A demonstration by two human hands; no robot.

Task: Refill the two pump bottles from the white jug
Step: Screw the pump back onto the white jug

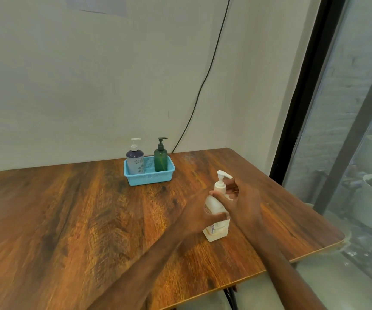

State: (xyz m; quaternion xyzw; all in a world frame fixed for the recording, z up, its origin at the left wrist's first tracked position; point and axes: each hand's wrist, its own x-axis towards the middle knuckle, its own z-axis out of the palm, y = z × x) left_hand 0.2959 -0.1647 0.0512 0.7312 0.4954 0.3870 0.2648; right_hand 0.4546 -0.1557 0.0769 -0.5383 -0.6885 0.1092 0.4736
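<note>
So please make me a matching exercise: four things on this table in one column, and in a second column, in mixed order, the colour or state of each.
Things:
1. basket
2. right bottle in the basket
3. left bottle in the basket
4. white pump bottle

Colour or state:
A. dark green, black pump
B. held by both hands, left hand on its body, right hand at its neck
C. light blue, perforated walls
D. flower pattern, white pump

Pairs: 1-C, 2-A, 3-D, 4-B
</note>
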